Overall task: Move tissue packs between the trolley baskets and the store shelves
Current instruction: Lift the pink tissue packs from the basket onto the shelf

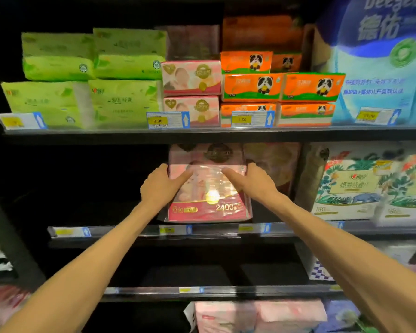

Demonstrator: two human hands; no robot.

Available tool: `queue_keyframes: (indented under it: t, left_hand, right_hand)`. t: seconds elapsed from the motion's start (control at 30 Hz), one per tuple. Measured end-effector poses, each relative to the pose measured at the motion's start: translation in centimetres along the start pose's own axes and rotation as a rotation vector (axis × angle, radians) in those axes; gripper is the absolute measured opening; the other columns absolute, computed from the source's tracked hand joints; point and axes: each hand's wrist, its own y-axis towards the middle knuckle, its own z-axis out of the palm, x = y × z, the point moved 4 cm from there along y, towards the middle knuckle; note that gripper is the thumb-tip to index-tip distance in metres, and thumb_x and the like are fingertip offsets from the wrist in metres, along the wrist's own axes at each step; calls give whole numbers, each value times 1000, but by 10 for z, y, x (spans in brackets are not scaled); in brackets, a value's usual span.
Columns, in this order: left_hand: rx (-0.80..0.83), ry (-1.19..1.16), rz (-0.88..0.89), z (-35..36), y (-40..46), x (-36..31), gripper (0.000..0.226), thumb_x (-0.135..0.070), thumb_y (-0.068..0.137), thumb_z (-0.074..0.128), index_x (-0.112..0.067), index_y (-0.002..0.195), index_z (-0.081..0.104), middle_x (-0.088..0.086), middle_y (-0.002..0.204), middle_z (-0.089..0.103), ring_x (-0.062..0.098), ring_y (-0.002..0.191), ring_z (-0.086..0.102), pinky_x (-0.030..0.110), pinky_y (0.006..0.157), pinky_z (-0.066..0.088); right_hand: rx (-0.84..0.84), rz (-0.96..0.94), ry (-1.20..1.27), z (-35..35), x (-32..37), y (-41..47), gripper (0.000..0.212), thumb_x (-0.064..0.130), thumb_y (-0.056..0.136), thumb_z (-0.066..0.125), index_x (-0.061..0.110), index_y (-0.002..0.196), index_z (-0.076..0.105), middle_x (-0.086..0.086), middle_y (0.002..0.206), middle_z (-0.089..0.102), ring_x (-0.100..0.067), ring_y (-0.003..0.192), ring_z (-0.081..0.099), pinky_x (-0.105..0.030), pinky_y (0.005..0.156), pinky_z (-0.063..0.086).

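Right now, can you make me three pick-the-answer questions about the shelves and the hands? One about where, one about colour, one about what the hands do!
1. Where is the big pink pack?
A. top shelf
B. middle shelf
C. floor

2. What colour are the panda packs?
A. orange
B. purple
C. black

3. What are the hands doing?
A. hanging empty
B. holding the pink pack's sides
C. pointing up

Answers: 1 B, it sits on the shelf below the green packs. 2 A, orange wrappers. 3 B, left hand and right hand clasp it.

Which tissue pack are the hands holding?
The big pink pack marked 2400 on the middle shelf. The left hand and right hand grip its sides; the other packs go untouched.
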Motion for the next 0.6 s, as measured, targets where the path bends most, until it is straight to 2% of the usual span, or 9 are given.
queue_keyframes:
  t: [0.07, 0.1, 0.23, 0.33, 0.4, 0.5, 0.57, 0.6]
  left_hand:
    - [12, -29, -45, 5, 17, 6, 78, -86, 78, 56, -13, 104, 59, 4, 102, 66, 27, 93, 65, 44, 81, 56]
    - [13, -62, -68, 9, 25, 9, 73, -80, 80, 61, -10, 101, 60, 7, 101, 66, 30, 93, 65, 45, 82, 56]
    - [-24, -183, -87, 28, 45, 20, 54, -49, 81, 75, -2, 103, 65, 15, 92, 69, 38, 88, 67, 42, 74, 56]
    - [-39, -262, -57, 44, 48, 27, 47, -26, 84, 77, 14, 104, 63, 25, 86, 69, 41, 84, 68, 46, 73, 55]
    - [-30, -269, -38, 54, 48, 32, 46, -15, 86, 76, 22, 108, 60, 32, 86, 69, 43, 81, 67, 55, 75, 55]
    - [16, -268, -35, 71, 47, 46, 50, -18, 88, 77, 19, 114, 57, 30, 83, 68, 42, 75, 66, 54, 71, 56]
    - [18, -279, -14, 77, 50, 55, 56, -28, 86, 81, 14, 114, 57, 18, 78, 68, 35, 72, 66, 39, 64, 52]
    - [32, -269, -6, 80, 51, 58, 55, -36, 85, 82, 10, 106, 61, 13, 78, 67, 33, 72, 66, 32, 60, 46]
  right_hand:
    - [-6, 10, 32, 5, 4, 15, 81, 86, 77, 51, 8, 91, 66, -5, 87, 72, -24, 79, 69, -48, 82, 59]
    - [-3, 22, 43, 9, 5, 22, 73, 78, 80, 55, 6, 89, 68, -7, 88, 72, -27, 79, 69, -45, 82, 58]
    - [-2, 76, 63, 34, 3, 47, 54, 47, 91, 67, -4, 106, 71, -20, 102, 70, -39, 100, 66, -39, 82, 52]
    - [33, 94, 129, 61, -2, 58, 51, 40, 94, 67, -10, 102, 70, -18, 87, 65, -35, 94, 67, -32, 70, 40]
    - [15, 109, 213, 77, -10, 61, 57, 43, 92, 70, -11, 109, 67, -21, 90, 69, -34, 90, 67, -36, 72, 48]
    - [23, 87, 225, 92, -17, 59, 53, 36, 93, 71, -14, 110, 64, -29, 95, 70, -41, 92, 68, -48, 81, 54]
    - [-18, 63, 223, 91, -16, 56, 58, 33, 94, 71, -17, 118, 57, -32, 101, 68, -43, 94, 66, -51, 84, 54]
    - [-55, 39, 198, 89, -14, 53, 61, 33, 94, 71, -18, 122, 54, -32, 104, 67, -44, 97, 65, -51, 85, 54]
